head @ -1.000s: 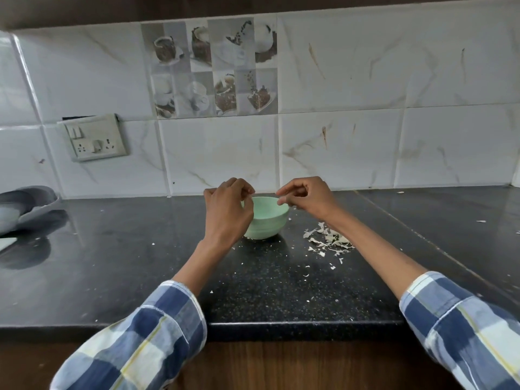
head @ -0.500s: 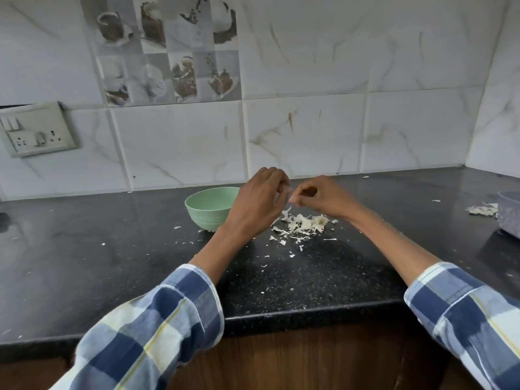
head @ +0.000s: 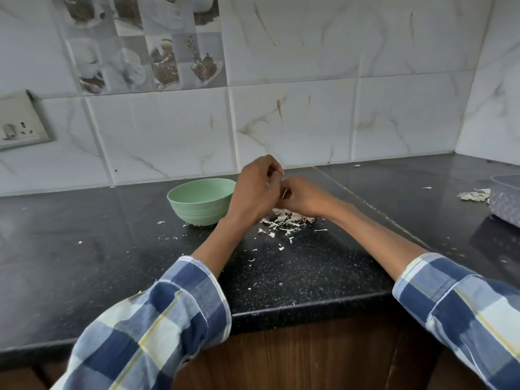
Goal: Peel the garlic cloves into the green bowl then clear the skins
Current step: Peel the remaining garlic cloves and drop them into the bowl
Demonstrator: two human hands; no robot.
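A black speckled countertop (head: 281,271) runs along a wall of white marbled tiles (head: 295,122), with a switch plate (head: 19,128) on the wall at the far left. At the right edge of the counter stands part of a grey container (head: 506,201), and a small heap of pale scraps (head: 472,196) lies just beside it.

The green bowl (head: 200,200) sits upright toward the back of the counter, just left of the hands; what it holds cannot be seen from this angle. The left hand (head: 253,192) hangs in front of the bowl's right rim, its fingers curled inward toward the right hand (head: 302,197), which meets it fingertip to fingertip above the counter. Both hands pinch something small between them, where a thin pale sliver (head: 284,193) shows; whether it is a garlic clove or only skin is too small to tell.

Directly below the joined hands, and partly hidden by the right wrist, lies the pile of garlic skins (head: 284,219), to the right of the bowl and near it. Loose flakes (head: 270,246) trail from the pile toward the counter's front edge. Both forearms come out of rolled blue checked sleeves (head: 157,327).
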